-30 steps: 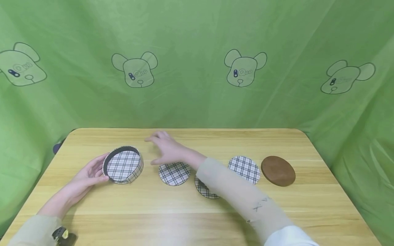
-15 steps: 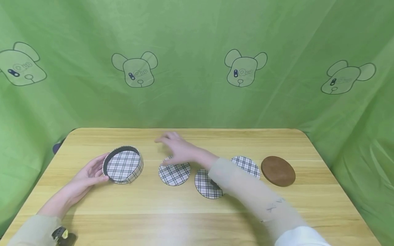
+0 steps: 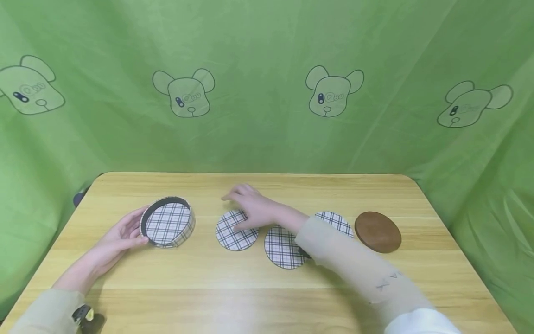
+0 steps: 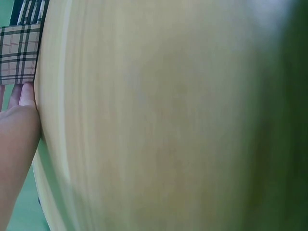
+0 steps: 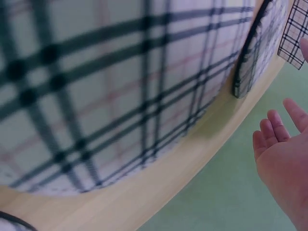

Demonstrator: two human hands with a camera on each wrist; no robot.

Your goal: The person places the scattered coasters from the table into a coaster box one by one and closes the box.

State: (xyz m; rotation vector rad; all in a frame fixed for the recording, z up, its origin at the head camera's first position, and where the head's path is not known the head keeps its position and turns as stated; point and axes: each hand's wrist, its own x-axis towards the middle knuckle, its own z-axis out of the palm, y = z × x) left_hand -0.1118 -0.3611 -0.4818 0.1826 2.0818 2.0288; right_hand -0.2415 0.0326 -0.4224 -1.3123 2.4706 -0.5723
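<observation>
A round, shallow plaid coaster holder (image 3: pixel 167 222) with a dark inner wall stands at the table's left. My left hand (image 3: pixel 121 239) holds it by its left side, thumb at the near edge and fingers behind. The left wrist view shows fingers against the holder's plaid side wall (image 4: pixel 19 54). My right hand (image 3: pixel 254 207) hovers with spread fingers over the back right of a plaid coaster (image 3: pixel 233 236) and holds nothing. A second plaid coaster (image 3: pixel 281 248) lies right of that one, partly under the forearm. The sleeve covers part of a third plaid coaster (image 3: pixel 335 221).
A brown round coaster (image 3: pixel 378 232) lies at the right of the wooden table (image 3: pixel 233 301). Green curtain (image 3: pixel 258 116) with printed bear heads hangs close behind the table's far edge. A dark band with a yellow part (image 3: pixel 83 315) sits at the left cuff.
My right hand has moved right, from beside the holder to above the leftmost loose coaster, its forearm shifting right too. My left hand and the holder have stayed in place.
</observation>
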